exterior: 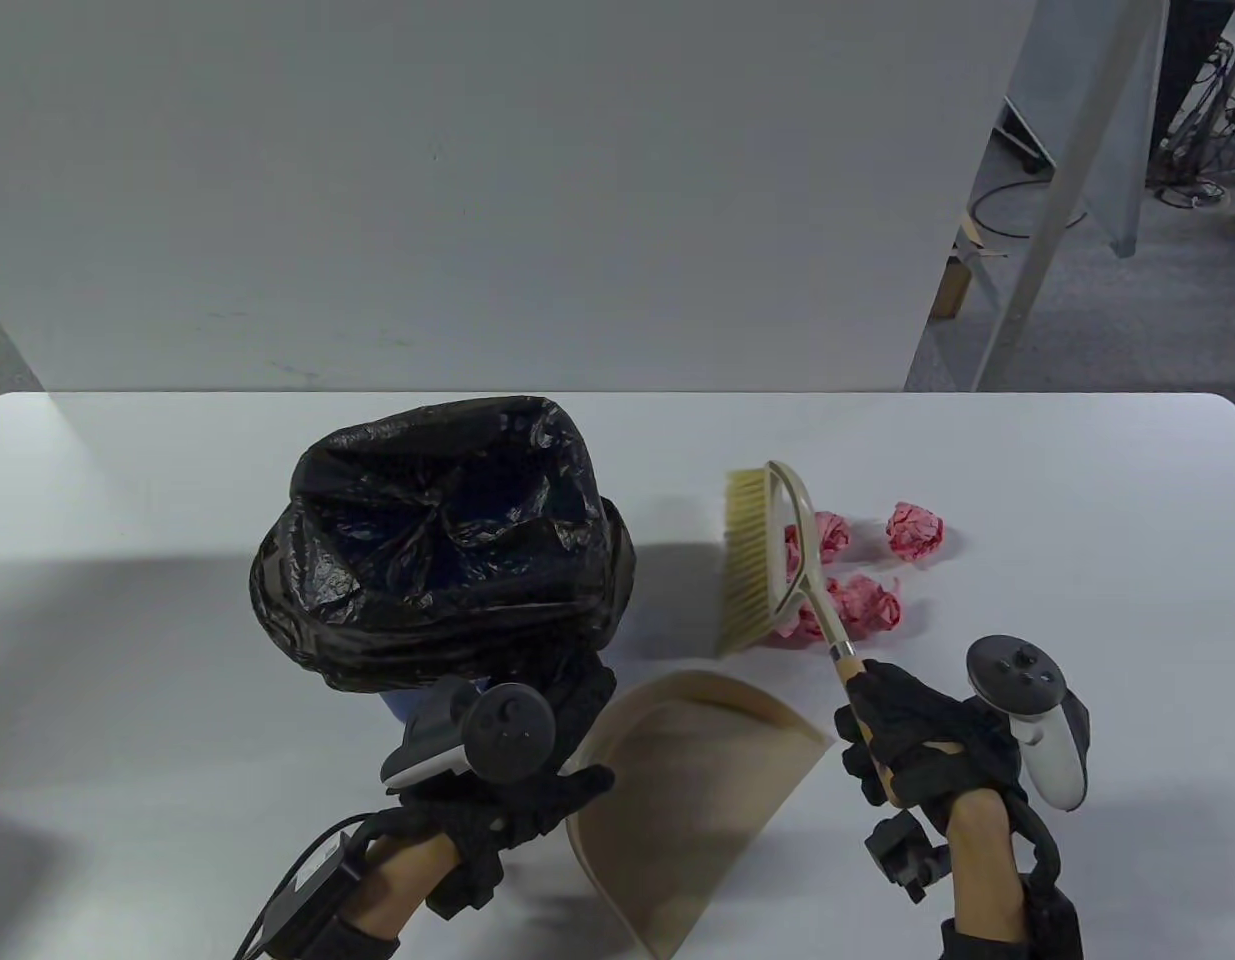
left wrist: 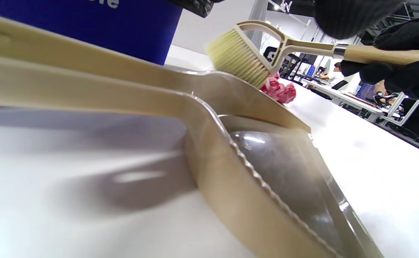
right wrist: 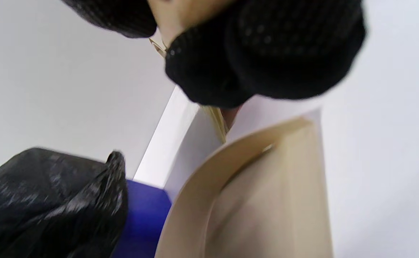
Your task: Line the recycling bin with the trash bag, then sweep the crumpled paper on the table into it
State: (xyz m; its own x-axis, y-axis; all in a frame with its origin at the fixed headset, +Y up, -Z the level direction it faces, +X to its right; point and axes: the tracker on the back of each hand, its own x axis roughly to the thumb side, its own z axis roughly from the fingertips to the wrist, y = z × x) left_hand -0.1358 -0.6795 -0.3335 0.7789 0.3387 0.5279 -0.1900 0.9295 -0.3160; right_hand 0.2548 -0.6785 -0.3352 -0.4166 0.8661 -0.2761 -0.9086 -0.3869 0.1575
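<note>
Meanwhile right hand (exterior: pixel 917 745) grips brush (exterior: pixel 752 560) beside crumpled paper (exterior: pixel 867 600) — left hand (exterior: pixel 517 775) grasps dustpan (exterior: pixel 687 790), nearer.

Office/lab: desk rows (left wrist: pixel 342 95), floor cables (exterior: pixel 1192 150).

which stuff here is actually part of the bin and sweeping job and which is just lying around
Part of the job:
- blue recycling bin lined with black plastic trash bag
- beige hand brush with wooden handle, gripped by right hand
- beige plastic dustpan, held by left hand
- crumpled pink paper balls

Just there:
- white table
- grey backdrop panel
- floor cables
</note>
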